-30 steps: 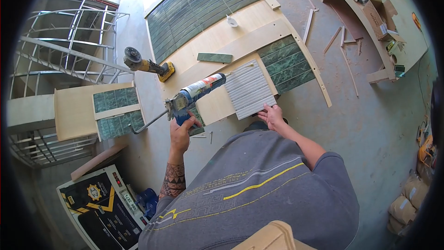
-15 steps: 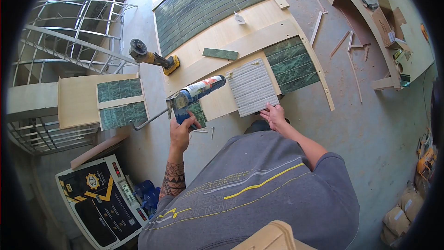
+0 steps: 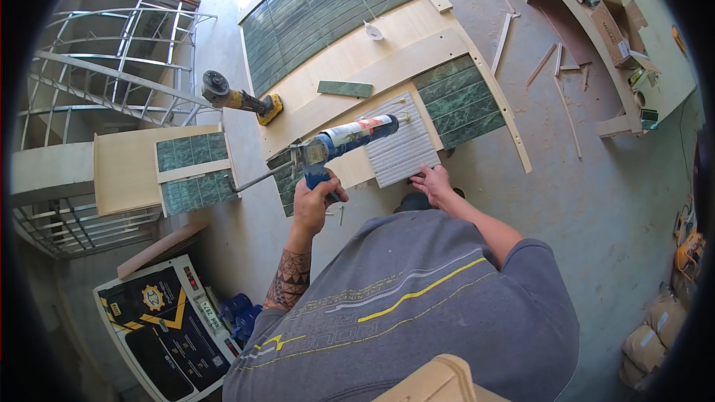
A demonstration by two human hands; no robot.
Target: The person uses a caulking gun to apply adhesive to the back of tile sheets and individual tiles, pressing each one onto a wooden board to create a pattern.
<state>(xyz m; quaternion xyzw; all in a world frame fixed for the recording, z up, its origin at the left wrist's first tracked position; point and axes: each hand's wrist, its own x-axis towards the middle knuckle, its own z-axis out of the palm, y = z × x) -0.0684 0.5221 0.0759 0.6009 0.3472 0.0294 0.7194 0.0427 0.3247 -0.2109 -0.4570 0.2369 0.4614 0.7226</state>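
My left hand (image 3: 316, 201) is wrapped round the handle of a blue caulking gun (image 3: 350, 138), whose nozzle end points right over a ribbed light tile (image 3: 398, 150). Small yellowish dabs show near the tile's top right. My right hand (image 3: 433, 184) grips the tile's lower right edge with its fingers. The tile lies over the pale wooden panel (image 3: 357, 170), between green marble strips (image 3: 462, 104) on the right and a dark green piece (image 3: 284, 184) on the left.
An angle grinder (image 3: 246, 99) and a loose green strip (image 3: 345, 88) rest on the panel, with a white nozzle (image 3: 373, 30) further back. Wood offcuts (image 3: 544, 65) lie on the floor at right. A smaller panel (image 3: 126, 167) and metal frames stand left.
The caulking gun and my left hand have moved right, bringing the nozzle end over the tile. My right hand still holds the tile's edge. The whole view has shifted slightly.
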